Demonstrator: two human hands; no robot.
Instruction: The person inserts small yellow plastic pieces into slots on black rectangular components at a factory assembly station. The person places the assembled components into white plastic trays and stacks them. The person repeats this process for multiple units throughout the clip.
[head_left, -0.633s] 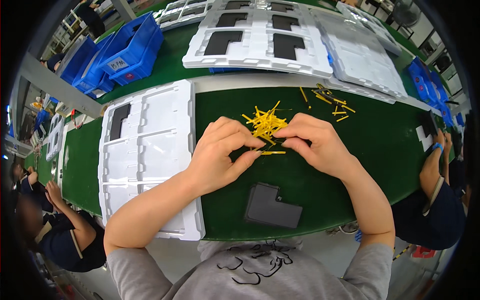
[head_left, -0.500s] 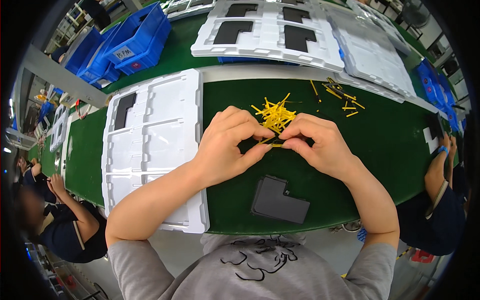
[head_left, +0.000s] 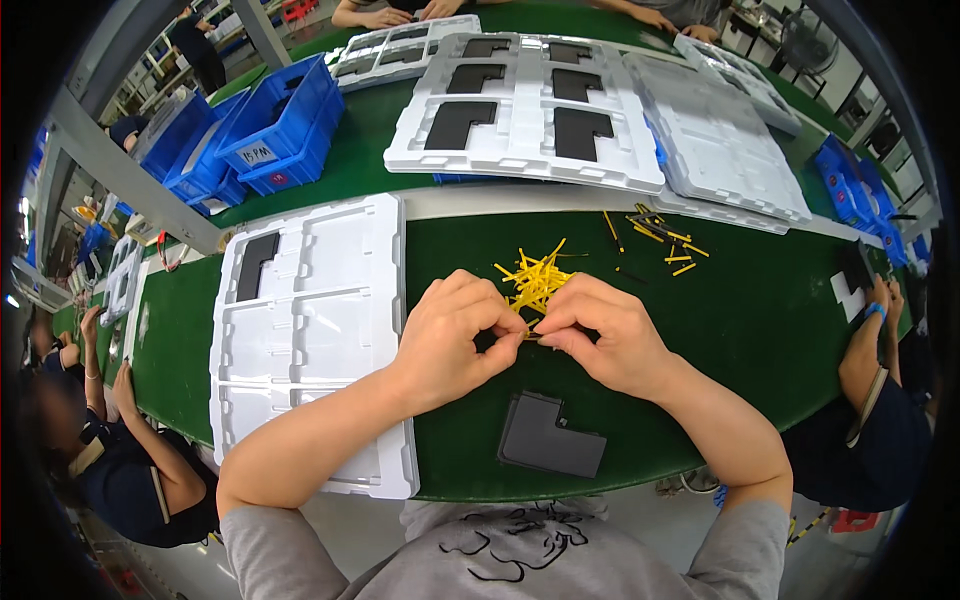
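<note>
My left hand (head_left: 455,340) and my right hand (head_left: 610,330) meet over the green table, thumbs and fingers pinched. Between their fingertips is a thin yellow strip (head_left: 533,336), mostly hidden by the fingers. Just beyond them lies a loose pile of yellow strips (head_left: 537,272), partly covered by my right hand. Closer to me, an L-shaped flat black part (head_left: 550,438) rests on the green surface, touched by neither hand. To the left, partly under my left forearm, is a white molded tray (head_left: 340,330) with one black L-shaped part (head_left: 258,265) in an upper compartment.
Black and yellow strips (head_left: 668,232) are scattered at the right rear. Beyond a pale ledge stands a white tray (head_left: 520,130) holding several black parts, beside another white tray (head_left: 710,150). Blue bins (head_left: 290,130) stand far left. Co-workers sit left, right and across.
The view has tilted up, so the table things sit lower in the picture. My fingertips have come closer together around the strip. A co-worker at the left has raised a hand.
</note>
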